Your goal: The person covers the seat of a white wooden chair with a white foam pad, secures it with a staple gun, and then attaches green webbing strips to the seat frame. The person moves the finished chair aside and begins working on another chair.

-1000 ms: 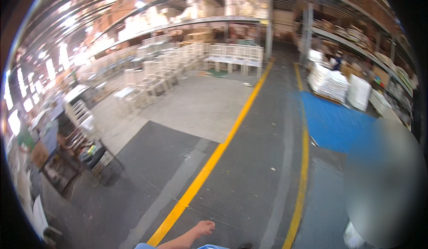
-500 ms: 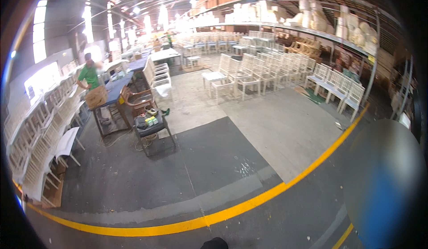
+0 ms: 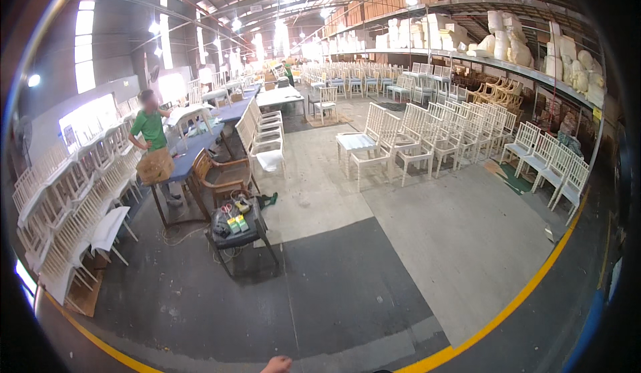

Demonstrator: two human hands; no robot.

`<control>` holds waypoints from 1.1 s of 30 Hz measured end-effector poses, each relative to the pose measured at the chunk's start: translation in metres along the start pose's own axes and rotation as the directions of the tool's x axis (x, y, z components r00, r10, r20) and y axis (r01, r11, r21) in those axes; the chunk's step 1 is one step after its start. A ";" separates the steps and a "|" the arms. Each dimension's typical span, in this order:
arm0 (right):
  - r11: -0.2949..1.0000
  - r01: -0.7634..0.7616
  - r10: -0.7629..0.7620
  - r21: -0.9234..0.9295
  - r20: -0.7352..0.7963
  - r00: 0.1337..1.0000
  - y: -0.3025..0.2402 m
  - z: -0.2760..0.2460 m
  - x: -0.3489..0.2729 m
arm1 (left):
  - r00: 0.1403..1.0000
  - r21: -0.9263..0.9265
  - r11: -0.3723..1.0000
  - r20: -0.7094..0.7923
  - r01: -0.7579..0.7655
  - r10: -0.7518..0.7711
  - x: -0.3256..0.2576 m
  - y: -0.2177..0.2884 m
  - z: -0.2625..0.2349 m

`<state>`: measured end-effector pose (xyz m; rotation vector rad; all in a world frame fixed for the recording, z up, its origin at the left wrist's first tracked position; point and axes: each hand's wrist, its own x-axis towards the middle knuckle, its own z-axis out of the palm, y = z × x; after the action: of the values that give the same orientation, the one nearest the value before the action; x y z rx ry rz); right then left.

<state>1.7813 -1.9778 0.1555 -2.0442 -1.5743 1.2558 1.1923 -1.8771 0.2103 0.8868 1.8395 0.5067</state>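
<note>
My left hand (image 3: 278, 364) just enters the head view at the lower edge, above the dark floor. Its fingers look curled in, and whatever they may hold is hidden. My right hand does not show. The nearest furniture ahead is a dark chair (image 3: 235, 241) with a black seat. Scissors with red handles (image 3: 226, 209), small green-and-white boxes (image 3: 238, 223) and a black plastic bag (image 3: 220, 223) lie on that seat. Just behind it stands a brown wooden armchair (image 3: 224, 176). Neither hand touches any of these.
A yellow line (image 3: 494, 319) curves across the floor. White chairs stand in rows (image 3: 434, 136) to the right and in stacks (image 3: 73, 206) at left. A person in green (image 3: 151, 129) stands by a blue-topped table (image 3: 187, 163) with a cardboard box (image 3: 155, 166). Cords lie beneath.
The view has moved forward, so the chairs and table look nearer. The blurred blue-and-grey shape at right has mostly left the picture. My left hand has come in at the lower edge.
</note>
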 end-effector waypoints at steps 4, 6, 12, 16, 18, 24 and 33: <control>0.943 -0.334 0.331 -0.005 0.153 0.931 -0.060 0.001 0.077 | 0.996 -0.174 0.982 -0.060 -0.071 0.061 0.128 0.152 -0.011; 0.929 -0.370 0.367 -0.012 0.158 0.917 -0.087 -0.023 0.145 | 0.987 -0.080 0.988 -0.105 -0.132 0.124 0.183 0.204 -0.022; 0.888 -0.460 0.459 0.032 0.029 0.888 -0.165 -0.163 0.397 | 0.944 -0.034 0.947 -0.079 0.319 -0.320 0.271 0.245 -0.043; 0.914 -0.376 0.402 0.154 -0.217 0.889 -0.251 -0.310 0.603 | 0.886 -0.153 0.880 -0.050 0.449 -0.461 0.340 0.288 -0.061; 0.952 -0.261 0.305 0.162 -0.393 0.868 -0.314 -0.385 0.685 | 0.886 -0.185 0.869 0.020 0.459 -0.464 0.397 0.318 -0.054; 0.988 0.095 -0.021 0.120 -0.508 0.861 -0.482 -0.362 0.935 | 0.811 -0.235 0.787 0.013 0.571 -0.585 0.537 0.399 -0.109; 0.976 -0.195 0.215 -0.099 0.259 0.942 -0.597 -0.120 1.055 | 0.930 -0.423 0.895 -0.251 0.143 -0.267 0.877 0.621 -0.300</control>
<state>1.5198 -0.7887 0.1317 -2.2070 -1.5681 1.6347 0.9257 -0.7937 0.2329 0.3410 1.9775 0.8830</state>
